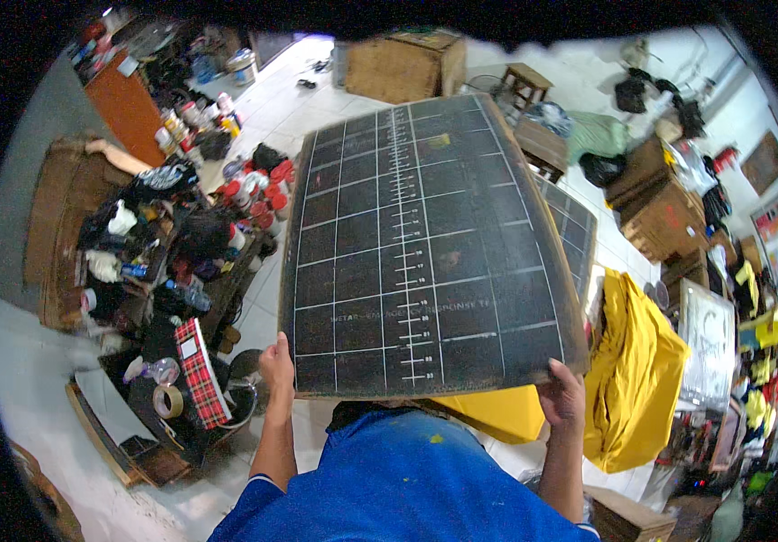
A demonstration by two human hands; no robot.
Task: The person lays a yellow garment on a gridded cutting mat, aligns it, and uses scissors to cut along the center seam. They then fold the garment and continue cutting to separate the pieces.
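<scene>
Head view. We see a large black board (366, 280) filling the centre of the frame, tilted, its face marked with a white grid and a ticked scale. Our left hand (278, 366) is clamped on its lower left corner, the thumb along the edge; our right hand (562, 396) grips the lower right corner. The fingers behind the board are hidden from us. At lower centre we note a blue shirt (416, 479). Partly behind the board's right edge stands a second gridded board (579, 226); below it, at right, hangs a folded yellow cover (637, 370). At lower left lie a red plaid box (199, 373) and, just beside it, a tape roll (168, 402). A wooden crate (393, 68) stands at upper centre.
</scene>
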